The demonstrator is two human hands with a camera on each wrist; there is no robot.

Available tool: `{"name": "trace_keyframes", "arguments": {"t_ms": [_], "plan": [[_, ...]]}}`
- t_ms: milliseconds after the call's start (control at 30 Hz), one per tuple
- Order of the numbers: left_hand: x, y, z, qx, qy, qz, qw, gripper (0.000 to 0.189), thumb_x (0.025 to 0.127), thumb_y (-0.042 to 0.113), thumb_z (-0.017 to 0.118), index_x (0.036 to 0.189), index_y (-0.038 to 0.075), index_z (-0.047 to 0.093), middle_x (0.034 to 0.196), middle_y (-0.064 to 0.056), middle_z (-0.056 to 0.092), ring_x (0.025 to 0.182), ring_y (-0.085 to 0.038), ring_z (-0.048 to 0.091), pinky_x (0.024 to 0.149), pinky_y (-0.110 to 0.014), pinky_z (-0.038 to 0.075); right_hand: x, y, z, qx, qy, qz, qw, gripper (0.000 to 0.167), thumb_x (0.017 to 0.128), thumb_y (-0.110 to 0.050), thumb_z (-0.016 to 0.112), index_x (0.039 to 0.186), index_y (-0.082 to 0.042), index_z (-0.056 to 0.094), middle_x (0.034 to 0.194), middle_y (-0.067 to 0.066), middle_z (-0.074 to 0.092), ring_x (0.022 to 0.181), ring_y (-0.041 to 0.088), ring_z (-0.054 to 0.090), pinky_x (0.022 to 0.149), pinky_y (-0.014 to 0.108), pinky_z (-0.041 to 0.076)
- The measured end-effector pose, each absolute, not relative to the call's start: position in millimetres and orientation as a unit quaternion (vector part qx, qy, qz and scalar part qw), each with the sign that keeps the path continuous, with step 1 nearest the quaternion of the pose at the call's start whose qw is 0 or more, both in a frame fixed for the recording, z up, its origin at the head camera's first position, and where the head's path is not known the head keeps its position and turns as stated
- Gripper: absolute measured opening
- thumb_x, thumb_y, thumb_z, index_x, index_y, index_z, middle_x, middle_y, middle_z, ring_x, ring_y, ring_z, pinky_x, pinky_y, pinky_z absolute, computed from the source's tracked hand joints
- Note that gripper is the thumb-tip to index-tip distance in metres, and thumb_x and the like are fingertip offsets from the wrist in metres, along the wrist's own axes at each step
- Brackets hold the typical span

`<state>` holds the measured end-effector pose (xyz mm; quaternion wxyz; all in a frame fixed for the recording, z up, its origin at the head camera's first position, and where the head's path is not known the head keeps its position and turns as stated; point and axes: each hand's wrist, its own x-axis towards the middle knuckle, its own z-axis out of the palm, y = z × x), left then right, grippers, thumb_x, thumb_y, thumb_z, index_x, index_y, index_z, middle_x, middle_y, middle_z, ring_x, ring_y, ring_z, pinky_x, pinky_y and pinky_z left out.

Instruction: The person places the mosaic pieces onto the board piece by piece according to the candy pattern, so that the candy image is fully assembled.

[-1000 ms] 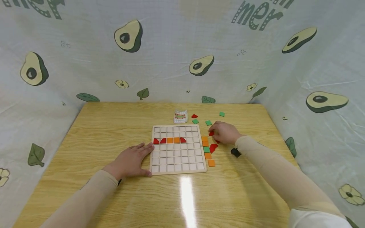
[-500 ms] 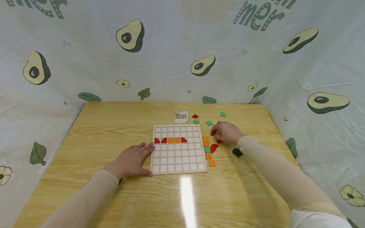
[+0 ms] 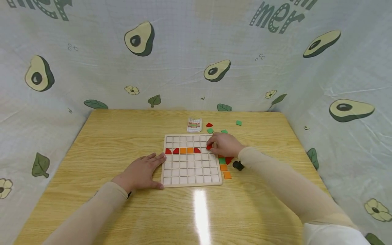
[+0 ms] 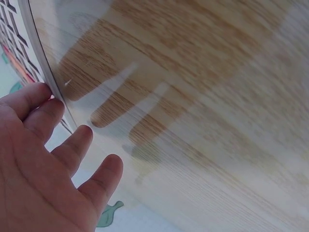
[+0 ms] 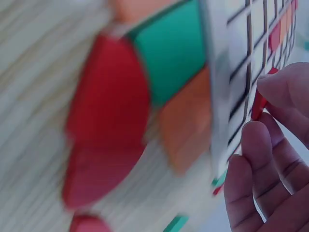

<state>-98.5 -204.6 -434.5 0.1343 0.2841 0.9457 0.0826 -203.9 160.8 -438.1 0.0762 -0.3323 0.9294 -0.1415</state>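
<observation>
A wooden grid board [image 3: 183,186] lies on the table. Across one of its rows sit several pieces: red quarter-circles such as the leftmost red piece [image 3: 168,151] and orange squares such as one orange tile [image 3: 182,150]. My left hand [image 3: 142,173] rests with fingers spread against the board's left edge; the left wrist view shows its fingertips [image 4: 114,166] beside that edge. Over the right part of the board, my right hand [image 3: 226,144] pinches a red quarter-circle piece [image 5: 259,102] between thumb and finger, a little right of the filled row.
Right of the board lie orange tiles [image 3: 227,175], a green tile [image 3: 222,161] and red pieces [image 5: 111,92]. Behind it are a small pattern card [image 3: 194,125], a red piece [image 3: 209,125] and more green tiles [image 3: 239,123]. A patterned cloth [image 3: 180,44] hangs around the table.
My right hand has moved left from the loose red pieces to over the board's right side, carrying a red quarter-circle piece. The left hand has stayed at the board's edge.
</observation>
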Motion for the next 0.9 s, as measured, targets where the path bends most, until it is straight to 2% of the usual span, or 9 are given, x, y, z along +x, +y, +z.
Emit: {"name": "trace_keyframes", "arguments": {"t_ms": [200,900], "plan": [[-99,-203,-434,0.282,0.946,0.083,0.136,0.104,0.075,0.066,0.076,0.154,0.009,0.039,0.159,-0.008,0.034,0.144,-0.038,0.031,0.11,-0.057,0.031,-201,142,-441,-0.36,0.921,-0.118,0.089,0.019,0.09,-0.018,0.07,0.108,-0.019,0.076,0.104,-0.006,0.063,0.083,0.009,0.056,0.075,0.027,0.05],[-98,-205,-436,0.282,0.947,0.082,0.132,0.104,0.074,0.066,0.076,0.154,0.01,0.039,0.159,-0.006,0.034,0.144,-0.036,0.031,0.111,-0.056,0.031,-197,141,-443,-0.358,0.924,-0.113,0.077,0.022,0.09,-0.023,0.073,0.112,-0.019,0.075,0.109,-0.005,0.063,0.079,0.008,0.055,0.072,0.027,0.05]]}}
